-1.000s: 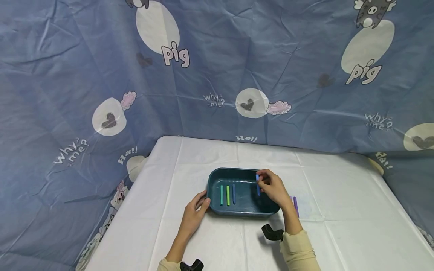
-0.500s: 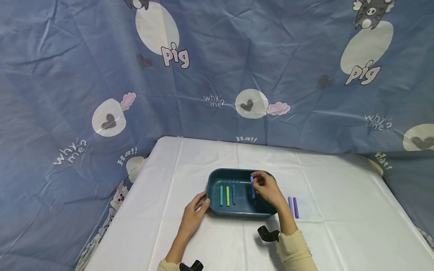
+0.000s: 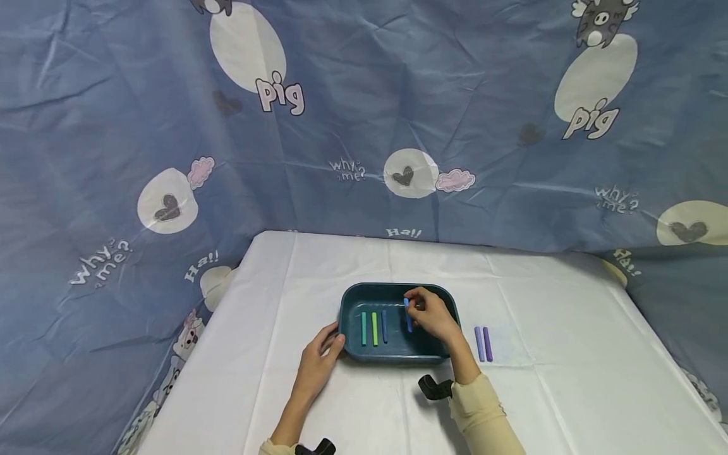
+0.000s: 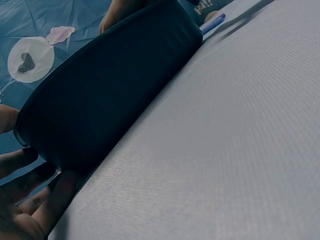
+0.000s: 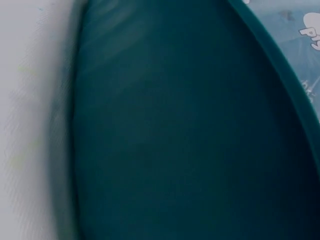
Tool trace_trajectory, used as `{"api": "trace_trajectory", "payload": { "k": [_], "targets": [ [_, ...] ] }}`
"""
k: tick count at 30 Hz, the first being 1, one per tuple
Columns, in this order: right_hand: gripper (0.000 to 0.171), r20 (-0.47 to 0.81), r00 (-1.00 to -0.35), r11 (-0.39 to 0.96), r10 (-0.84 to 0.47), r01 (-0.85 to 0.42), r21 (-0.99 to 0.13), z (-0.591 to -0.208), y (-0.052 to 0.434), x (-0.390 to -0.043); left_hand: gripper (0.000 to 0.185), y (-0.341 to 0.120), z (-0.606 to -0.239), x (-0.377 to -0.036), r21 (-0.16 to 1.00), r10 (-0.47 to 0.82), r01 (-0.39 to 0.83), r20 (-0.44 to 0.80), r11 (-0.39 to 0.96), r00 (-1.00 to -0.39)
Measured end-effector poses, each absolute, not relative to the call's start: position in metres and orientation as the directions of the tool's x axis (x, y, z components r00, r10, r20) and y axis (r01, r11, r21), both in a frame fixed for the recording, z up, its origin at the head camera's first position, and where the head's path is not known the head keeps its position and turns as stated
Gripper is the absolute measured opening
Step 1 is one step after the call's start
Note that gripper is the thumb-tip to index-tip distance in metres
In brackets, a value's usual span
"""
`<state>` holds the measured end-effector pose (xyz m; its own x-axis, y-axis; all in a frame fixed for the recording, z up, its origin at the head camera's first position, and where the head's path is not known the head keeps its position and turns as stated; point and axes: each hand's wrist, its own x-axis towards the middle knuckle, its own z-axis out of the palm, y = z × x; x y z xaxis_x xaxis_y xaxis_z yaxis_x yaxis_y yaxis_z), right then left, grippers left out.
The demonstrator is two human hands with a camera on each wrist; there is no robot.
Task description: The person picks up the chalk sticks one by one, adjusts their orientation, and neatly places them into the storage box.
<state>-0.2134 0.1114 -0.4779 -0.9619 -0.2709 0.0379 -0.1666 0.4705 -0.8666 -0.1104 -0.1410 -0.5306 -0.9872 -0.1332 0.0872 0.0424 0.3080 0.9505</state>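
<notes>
A dark teal tray (image 3: 398, 360) stands on the white-covered table. My left hand (image 3: 316, 363) grips its left end; in the left wrist view the fingers (image 4: 55, 200) lie against the tray's outer corner, one fingertip at the rim. Over the tray's right half, my right hand (image 3: 435, 316) pinches a blue chalk stick (image 3: 408, 316) near its upper end, the stick pointing down. Inside, on the left, a teal chalk stick (image 3: 364, 328), a lime green one (image 3: 375, 328) and a dark blue one (image 3: 384, 327) lie side by side. Only the tray (image 5: 175, 125) shows large in the right wrist view.
On the cloth right of the tray lie a lavender chalk stick (image 3: 479, 344) and a purple one (image 3: 488, 344), with a faint coloured smudge beside them. A blue printed curtain (image 3: 352, 126) hangs behind and left of the table.
My right hand has moved left over the tray with the blue chalk stick. The two sticks on the cloth now show fully. My left hand keeps its place on the tray.
</notes>
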Motion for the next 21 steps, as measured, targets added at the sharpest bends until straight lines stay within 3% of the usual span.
{"api": "trace_trajectory", "payload": {
  "k": [21],
  "targets": [
    [0.024,-0.073,-0.945,0.560,-0.318,-0.125,-0.819,-0.488,0.086,-0.220,0.044,-0.140,-0.524,-0.108,0.952,-0.136,0.041,0.086,0.302,-0.987]
  ]
}}
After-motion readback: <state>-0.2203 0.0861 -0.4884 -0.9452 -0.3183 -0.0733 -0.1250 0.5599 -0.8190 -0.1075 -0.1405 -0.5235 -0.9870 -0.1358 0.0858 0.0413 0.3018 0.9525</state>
